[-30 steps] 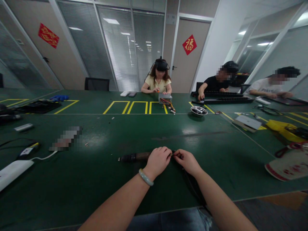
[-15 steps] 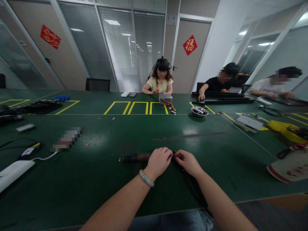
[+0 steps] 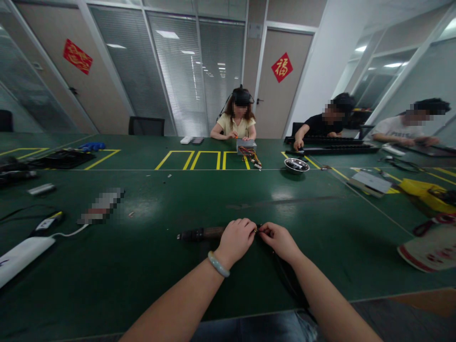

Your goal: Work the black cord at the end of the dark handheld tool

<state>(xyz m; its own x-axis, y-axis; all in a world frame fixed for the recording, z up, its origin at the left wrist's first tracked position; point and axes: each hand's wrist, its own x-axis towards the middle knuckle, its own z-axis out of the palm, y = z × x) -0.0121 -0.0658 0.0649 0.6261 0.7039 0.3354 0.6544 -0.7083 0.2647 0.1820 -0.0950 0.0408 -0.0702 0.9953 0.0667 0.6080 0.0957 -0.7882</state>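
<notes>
A slim cylindrical tool point(image 3: 211, 233), perhaps an electric screwdriver, lies across the green table with its black nose and small metal tip to the left. My left hand point(image 3: 238, 241) is wrapped over its brown rear body, hiding that end. Close by on the right, my right hand point(image 3: 279, 241) is closed in a pinch at the end of a black cable point(image 3: 287, 280). A small brass-coloured bit shows between both hands. Whether the cable end is joined to the tool I cannot tell. From the right hand the cable runs down toward the table's front edge.
Left on the table point(image 3: 142, 285) are a white power strip point(image 3: 26, 259) and a blurred-out item point(image 3: 103, 206) on a white cord. A metal bowl point(image 3: 297, 165) stands farther back. At right are a cream bag point(image 3: 431, 249) and a yellow object point(image 3: 429, 194). Several people work opposite.
Both hands stay at the tool's rear end and the cable, almost unmoved. The view has shifted very slightly, and the brass-coloured bit shows a little more clearly.
</notes>
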